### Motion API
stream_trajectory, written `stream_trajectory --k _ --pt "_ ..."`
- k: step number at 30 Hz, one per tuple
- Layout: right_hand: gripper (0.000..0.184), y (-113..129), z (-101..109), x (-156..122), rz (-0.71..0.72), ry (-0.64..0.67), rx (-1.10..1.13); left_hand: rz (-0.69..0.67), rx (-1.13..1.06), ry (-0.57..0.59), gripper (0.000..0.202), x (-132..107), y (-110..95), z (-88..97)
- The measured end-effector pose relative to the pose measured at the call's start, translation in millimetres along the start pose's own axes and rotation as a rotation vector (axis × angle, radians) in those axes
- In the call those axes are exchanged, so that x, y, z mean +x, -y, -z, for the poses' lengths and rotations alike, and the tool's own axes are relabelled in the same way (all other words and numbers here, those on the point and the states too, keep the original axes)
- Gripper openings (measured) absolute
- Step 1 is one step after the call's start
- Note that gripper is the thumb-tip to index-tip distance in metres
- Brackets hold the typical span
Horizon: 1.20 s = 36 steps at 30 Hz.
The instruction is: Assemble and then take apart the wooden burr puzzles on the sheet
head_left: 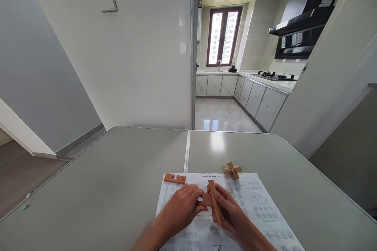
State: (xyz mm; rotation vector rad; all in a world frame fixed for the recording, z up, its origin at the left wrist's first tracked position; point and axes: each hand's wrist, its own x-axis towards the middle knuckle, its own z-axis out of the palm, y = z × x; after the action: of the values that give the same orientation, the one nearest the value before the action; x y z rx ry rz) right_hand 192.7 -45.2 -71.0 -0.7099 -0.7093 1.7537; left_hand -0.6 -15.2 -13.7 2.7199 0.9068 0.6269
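lower centre: the left hand [185, 205] grips a flat piece [207, 199], the right hand [228, 207] a crossing strip [215, 203]; a notched piece [176, 180] lies apart.

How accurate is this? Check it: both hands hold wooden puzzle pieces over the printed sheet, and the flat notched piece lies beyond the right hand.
Wrong hand: the head view shows the flat notched piece lying beyond the left hand. The rest stands.

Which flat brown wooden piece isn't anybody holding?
The notched piece, lying at the paper's far left corner; the left hand and right hand hold the other two flat pieces, which cross.
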Motion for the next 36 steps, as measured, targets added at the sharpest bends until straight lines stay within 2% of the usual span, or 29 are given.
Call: stream_trajectory --k 4,9,13,15,18,24,30,36 --pt "0.052 2 -2 -3 0.025 -0.038 0.047 0.072 -0.038 0.026 0.013 -8 2 -0.8" --pt "0.043 22 1 -7 0.13 -0.048 0.081 0.267 -0.12 -0.045 0.009 -32 31 0.1" --pt "0.042 19 1 -4 0.089 -0.114 0.008 0.263 -0.062 -0.093 0.02 -49 58 5.8" --pt "0.044 13 1 -1 0.056 -0.154 -0.013 0.318 -0.041 -0.128 0.027 -53 67 7.5" --pt "0.049 8 1 2 0.027 -0.178 -0.025 0.365 -0.029 -0.119 0.022 -54 73 9.4" --pt "0.048 13 -2 1 -0.006 -0.167 -0.014 0.299 -0.008 -0.099 0.021 -51 72 14.8" --pt "0.047 15 -4 -2 -0.05 -0.191 -0.015 0.259 0.047 -0.095 0.023 -51 75 12.0" --pt "0.043 16 -5 -3 -0.042 -0.131 -0.035 0.243 0.065 -0.136 0.024 -50 77 9.9"
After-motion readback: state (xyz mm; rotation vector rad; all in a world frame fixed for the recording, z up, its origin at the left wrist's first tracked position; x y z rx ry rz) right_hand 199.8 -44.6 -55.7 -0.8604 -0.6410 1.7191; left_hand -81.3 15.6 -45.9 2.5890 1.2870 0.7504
